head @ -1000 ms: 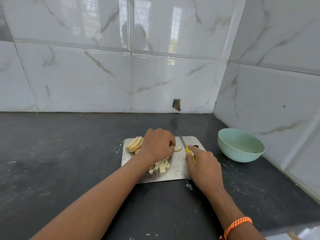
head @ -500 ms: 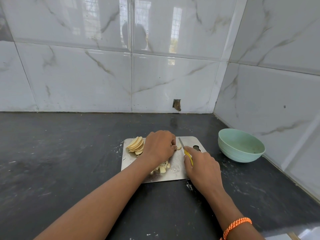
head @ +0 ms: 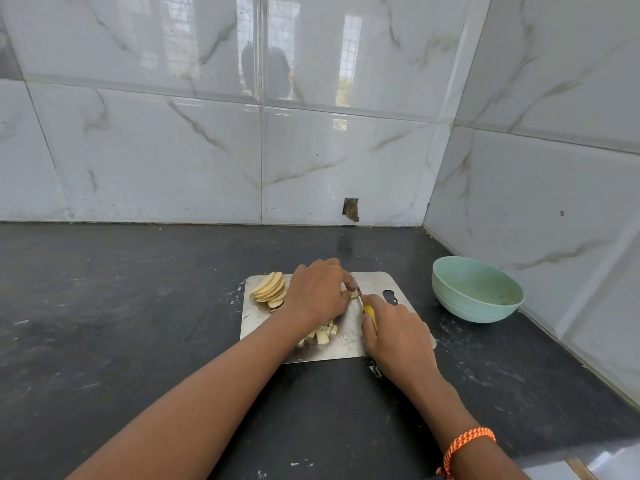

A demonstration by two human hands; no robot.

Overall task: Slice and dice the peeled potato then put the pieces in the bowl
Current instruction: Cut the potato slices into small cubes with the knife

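Observation:
On the steel cutting board (head: 375, 284) a fanned stack of potato slices (head: 271, 290) lies at the far left, and a small heap of diced potato (head: 323, 335) lies near the front. My left hand (head: 317, 294) curls over a potato slice (head: 353, 295), mostly hidden under the fingers. Beside it, my right hand (head: 398, 336) grips a yellow-handled knife (head: 369, 311) whose blade tip meets that slice. The mint green bowl (head: 476, 289) stands to the right of the board, with nothing visible inside.
The board lies on a dark stone counter (head: 121, 306) in a corner of white marble-look tiled walls (head: 173, 150). The right wall runs close behind the bowl. An orange braided band (head: 467, 445) circles my right wrist.
The knife has moved left and down onto the slice under my left fingers. The slice, plainly visible before, is now mostly covered by my left hand.

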